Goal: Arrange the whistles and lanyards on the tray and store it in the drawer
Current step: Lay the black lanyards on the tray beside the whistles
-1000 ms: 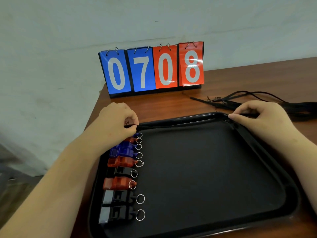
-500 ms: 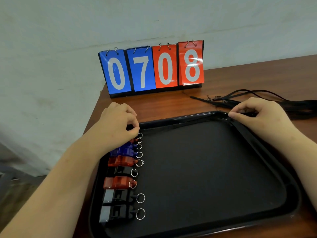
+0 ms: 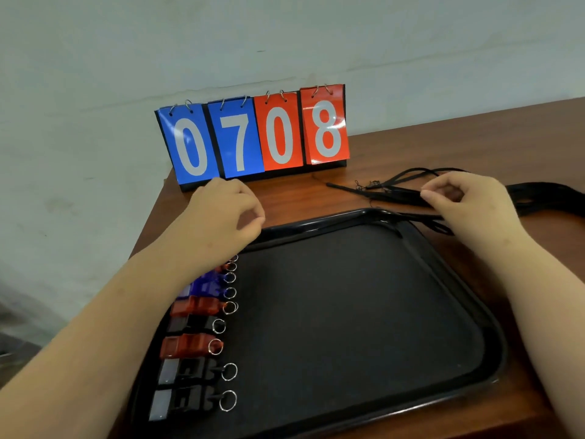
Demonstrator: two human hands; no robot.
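While both hands hover at the far rim of the tray, the scene reads so:

Left hand: above the tray's far left corner, fingers curled, thumb and forefinger tips close together; whether they pinch anything I cannot tell.

Right hand: above the tray's far right corner, thumb and forefinger pressed together on the black lanyards, the other fingers curled.

Lanyards: a bundle of black cords on the table, running from the right-hand fingers leftward toward the scoreboard and rightward out past the wrist; a few strands cross the tray's rim beneath the right hand.

Whistles: a column down the tray's left side, just beneath and nearward of the left-hand fingers, red, blue, black and grey-ended, each with a metal split ring pointing right.

Tray: black, rectangular, on the table, its middle and right part bare.

Flip scoreboard: upright beyond the left-hand fingers, two blue cards and two red, reading 0708.
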